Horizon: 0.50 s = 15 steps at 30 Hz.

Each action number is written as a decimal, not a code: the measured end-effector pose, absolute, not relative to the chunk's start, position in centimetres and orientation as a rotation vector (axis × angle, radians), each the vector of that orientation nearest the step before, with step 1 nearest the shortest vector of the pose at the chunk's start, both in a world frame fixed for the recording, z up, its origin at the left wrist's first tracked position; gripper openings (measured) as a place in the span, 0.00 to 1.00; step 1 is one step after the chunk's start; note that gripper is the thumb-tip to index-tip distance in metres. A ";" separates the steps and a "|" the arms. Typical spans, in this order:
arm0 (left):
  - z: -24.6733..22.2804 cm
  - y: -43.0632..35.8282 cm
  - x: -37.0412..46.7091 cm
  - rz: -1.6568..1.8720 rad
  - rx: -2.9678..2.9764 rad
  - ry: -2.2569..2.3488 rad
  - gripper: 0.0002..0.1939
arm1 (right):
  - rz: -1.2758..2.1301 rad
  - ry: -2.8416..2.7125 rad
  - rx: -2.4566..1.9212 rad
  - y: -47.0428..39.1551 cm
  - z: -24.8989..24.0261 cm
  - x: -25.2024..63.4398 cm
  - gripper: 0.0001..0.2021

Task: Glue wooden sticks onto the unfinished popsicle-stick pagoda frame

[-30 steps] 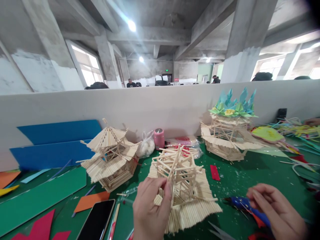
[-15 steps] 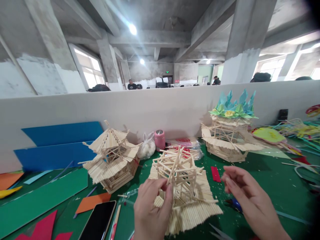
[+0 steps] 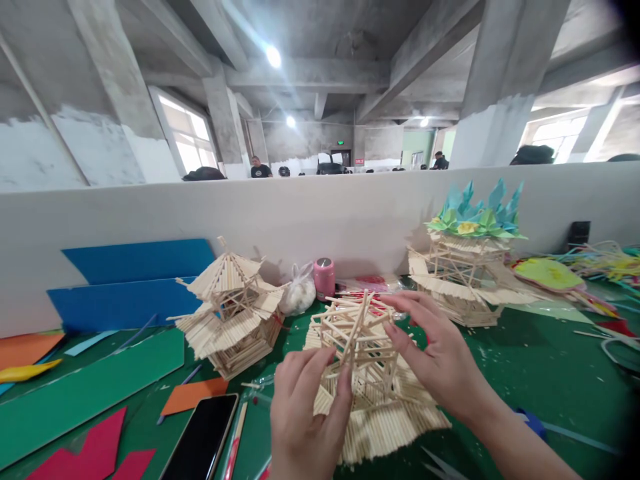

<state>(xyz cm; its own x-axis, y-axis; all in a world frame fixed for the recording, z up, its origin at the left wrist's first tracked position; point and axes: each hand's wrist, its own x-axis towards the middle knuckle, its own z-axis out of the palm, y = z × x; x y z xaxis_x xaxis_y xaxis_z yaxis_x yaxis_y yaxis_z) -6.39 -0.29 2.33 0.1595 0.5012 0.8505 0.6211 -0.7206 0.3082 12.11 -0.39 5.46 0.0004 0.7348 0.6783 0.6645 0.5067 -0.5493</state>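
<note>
A small openwork model made of thin wooden sticks (image 3: 380, 427) stands in front of me, its broad skirt of sticks spread round a lattice tower. My left hand (image 3: 310, 407) is at the tower's near left side, thumb and index finger closed round the lower end of a slanting wooden stick (image 3: 357, 327) that leans up across the tower. On the other side, my right hand (image 3: 435, 353) reaches to the tower's upper right, thumb and fingers apart beside the top sticks. Whether its fingertips touch them I cannot tell.
A finished-looking stick pavilion (image 3: 233, 313) stands left, another (image 3: 465, 280) with blue and green folded paper on top right. Behind are a pink jar (image 3: 325, 280) and a bag of white stuff (image 3: 299, 290). A phone (image 3: 200, 437), coloured card (image 3: 195, 395) and scissors (image 3: 443, 463) lie near.
My right hand has moved left and up from beside the model to its upper right side. My left hand stays by the slanting stick. The view has shifted slightly.
</note>
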 end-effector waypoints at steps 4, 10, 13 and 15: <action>3.4 0.0 -6.2 -1.538 -2.280 -0.997 0.19 | 0.087 -1.719 -1.130 0.3 5.6 11.5 0.14; 5.0 1.0 -5.4 -1.407 -2.326 -0.977 0.14 | 0.163 -1.739 -1.105 0.6 5.7 10.8 0.13; 5.5 1.5 -4.9 -1.396 -2.334 -1.037 0.09 | 0.176 -1.733 -1.099 0.6 5.5 10.7 0.13; 5.8 1.7 -4.6 -1.408 -2.338 -1.101 0.06 | 0.184 -1.731 -1.091 0.6 5.5 10.7 0.12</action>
